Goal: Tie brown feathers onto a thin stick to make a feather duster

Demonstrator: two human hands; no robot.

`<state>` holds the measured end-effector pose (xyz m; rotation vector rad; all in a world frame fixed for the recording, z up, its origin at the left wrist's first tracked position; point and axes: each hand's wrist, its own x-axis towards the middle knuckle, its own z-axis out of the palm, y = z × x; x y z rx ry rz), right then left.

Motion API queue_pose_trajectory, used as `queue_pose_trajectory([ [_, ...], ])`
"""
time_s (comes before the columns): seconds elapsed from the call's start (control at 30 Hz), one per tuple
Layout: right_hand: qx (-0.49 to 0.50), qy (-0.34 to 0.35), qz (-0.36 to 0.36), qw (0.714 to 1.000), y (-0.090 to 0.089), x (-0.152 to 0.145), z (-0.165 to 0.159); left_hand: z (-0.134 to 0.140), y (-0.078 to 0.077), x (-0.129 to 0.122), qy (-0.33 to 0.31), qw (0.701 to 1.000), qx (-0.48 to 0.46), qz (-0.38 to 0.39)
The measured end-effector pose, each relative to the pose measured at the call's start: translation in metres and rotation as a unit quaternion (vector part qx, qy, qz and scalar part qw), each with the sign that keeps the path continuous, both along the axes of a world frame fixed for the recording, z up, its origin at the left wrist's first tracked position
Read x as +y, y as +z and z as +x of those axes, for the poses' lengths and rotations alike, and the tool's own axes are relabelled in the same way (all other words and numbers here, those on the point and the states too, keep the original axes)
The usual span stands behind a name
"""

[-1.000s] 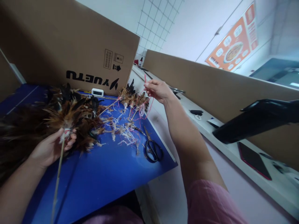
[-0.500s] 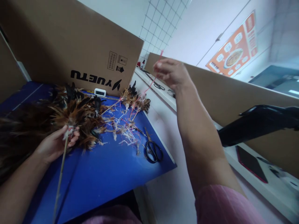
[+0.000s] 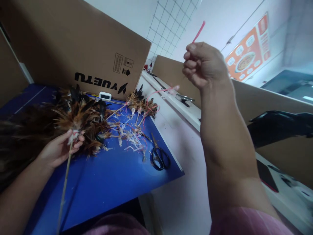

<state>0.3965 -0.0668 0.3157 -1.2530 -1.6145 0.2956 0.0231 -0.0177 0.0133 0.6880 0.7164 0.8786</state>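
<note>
My left hand (image 3: pixel 55 150) grips a feather duster (image 3: pixel 76 118) just below its brown and black feathers. Red and white binding shows at the neck, and the bamboo-like stick (image 3: pixel 64 189) slants down toward me. High on the right, my right hand (image 3: pixel 206 63) is closed on a pink string (image 3: pixel 199 31), whose end pokes up above the thumb. A loose pink strand (image 3: pixel 162 90) curls over the small feather bundles (image 3: pixel 146 107) at the table's back corner. Black-handled scissors (image 3: pixel 160 157) lie on the blue mat, touched by neither hand.
A large cardboard box (image 3: pixel 97 42) stands behind the blue mat (image 3: pixel 110 182). Along its foot are a small white digital display (image 3: pixel 105 96) and heaped dark feathers (image 3: pixel 26 137). String and feather scraps (image 3: pixel 133 138) litter the mat. At right are a black arm-like object (image 3: pixel 278 127) and a phone (image 3: pixel 266 174).
My right hand has moved up and to the right and its fingers have closed tighter around the pink string. A pink strand now hangs loose below it. My left hand and the duster stay almost still.
</note>
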Motion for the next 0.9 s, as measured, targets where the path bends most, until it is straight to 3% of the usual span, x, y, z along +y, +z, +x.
queue_pose_trajectory([
  [0.07, 0.096, 0.024, -0.037, 0.994, -0.013, -0.015, -0.017, 0.002, 0.001, -0.003, -0.008, 1.000, -0.020, 0.002],
  [0.27, 0.068, 0.102, -0.126, 0.984, -0.081, -0.060, -0.069, 0.011, -0.001, -0.010, -0.036, 0.996, -0.075, 0.000],
  [0.43, -0.011, 0.165, -0.297, 0.940, -0.175, -0.063, -0.101, 0.014, -0.002, -0.010, -0.028, 0.996, -0.087, -0.002],
  [0.57, -0.004, 0.155, -0.376, 0.914, -0.256, -0.061, -0.123, 0.012, 0.001, -0.008, -0.016, 0.996, -0.093, -0.006],
  [0.63, -0.034, 0.151, -0.393, 0.906, -0.283, -0.062, -0.127, 0.010, 0.003, -0.007, -0.010, 0.996, -0.092, -0.011],
  [0.7, -0.106, 0.165, -0.375, 0.906, -0.296, -0.061, -0.128, 0.008, 0.006, -0.006, -0.006, 0.996, -0.090, -0.014],
  [0.8, -0.215, 0.187, -0.272, 0.919, -0.298, -0.050, -0.126, 0.004, 0.009, -0.004, 0.000, 0.996, -0.092, -0.006],
  [0.9, -0.234, 0.121, -0.199, 0.944, -0.298, -0.027, -0.127, -0.001, 0.010, -0.002, 0.012, 0.994, -0.105, 0.005],
])
